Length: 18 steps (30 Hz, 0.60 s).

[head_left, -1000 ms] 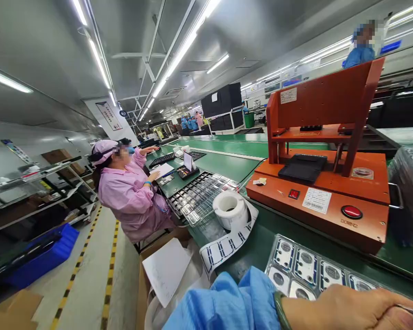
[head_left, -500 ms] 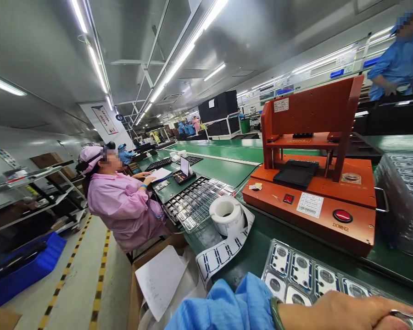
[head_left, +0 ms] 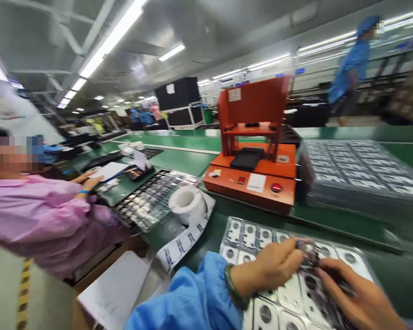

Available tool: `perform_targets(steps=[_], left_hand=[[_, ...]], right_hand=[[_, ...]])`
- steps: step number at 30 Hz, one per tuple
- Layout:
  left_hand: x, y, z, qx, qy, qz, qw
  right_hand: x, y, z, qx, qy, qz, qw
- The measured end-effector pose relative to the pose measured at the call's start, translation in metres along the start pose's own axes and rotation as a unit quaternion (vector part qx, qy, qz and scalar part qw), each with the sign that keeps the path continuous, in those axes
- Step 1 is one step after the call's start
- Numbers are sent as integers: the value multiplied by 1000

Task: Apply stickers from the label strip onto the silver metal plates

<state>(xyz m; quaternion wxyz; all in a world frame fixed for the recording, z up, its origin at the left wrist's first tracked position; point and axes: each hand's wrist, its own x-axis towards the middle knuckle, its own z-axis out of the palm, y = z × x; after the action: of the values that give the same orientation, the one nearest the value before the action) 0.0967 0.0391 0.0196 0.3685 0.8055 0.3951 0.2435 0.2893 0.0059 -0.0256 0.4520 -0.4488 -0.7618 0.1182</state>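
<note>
My left hand [head_left: 273, 266], with a green bangle at the wrist and a blue sleeve, is closed on a small dark, shiny part [head_left: 308, 253]. My right hand [head_left: 359, 293] is at the other side of that part, its thumb and fingers around it; motion blurs the details. Both hands are over a clear tray [head_left: 236, 229] of silver-white plates with round centres. Left of the tray, a white label roll [head_left: 187, 204] has its printed strip unrolled toward the table edge.
An orange press [head_left: 251, 183] stands behind the tray. Stacked filled trays [head_left: 361, 169] are at right. A person in pink [head_left: 48, 215] sits at left near a parts tray [head_left: 151, 197]. A box with white paper [head_left: 115, 286] is below. Another person in blue [head_left: 353, 68] is far right.
The view has swung right and the press and tray appear further left. My right hand now shows, and both hands meet at the dark part above the tray.
</note>
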Motion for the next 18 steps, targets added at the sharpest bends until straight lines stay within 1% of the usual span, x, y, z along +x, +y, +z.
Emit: perform_targets(steps=[2, 4, 7, 13, 18], left_hand=[[2, -3, 0, -22, 9, 6, 1000], [5, -6, 1, -61, 0, 16, 998], [7, -9, 1, -112, -8, 20, 993], [7, -8, 2, -126, 3, 21, 992], [7, -6, -1, -116, 13, 38, 992]], right_hand=[[5, -11, -6, 0, -29, 13, 1000], [10, -18, -8, 9, -53, 26, 998], [14, -23, -8, 10, -59, 45, 997], [13, -23, -6, 7, -67, 53, 996], [12, -21, -6, 16, -78, 61, 995]])
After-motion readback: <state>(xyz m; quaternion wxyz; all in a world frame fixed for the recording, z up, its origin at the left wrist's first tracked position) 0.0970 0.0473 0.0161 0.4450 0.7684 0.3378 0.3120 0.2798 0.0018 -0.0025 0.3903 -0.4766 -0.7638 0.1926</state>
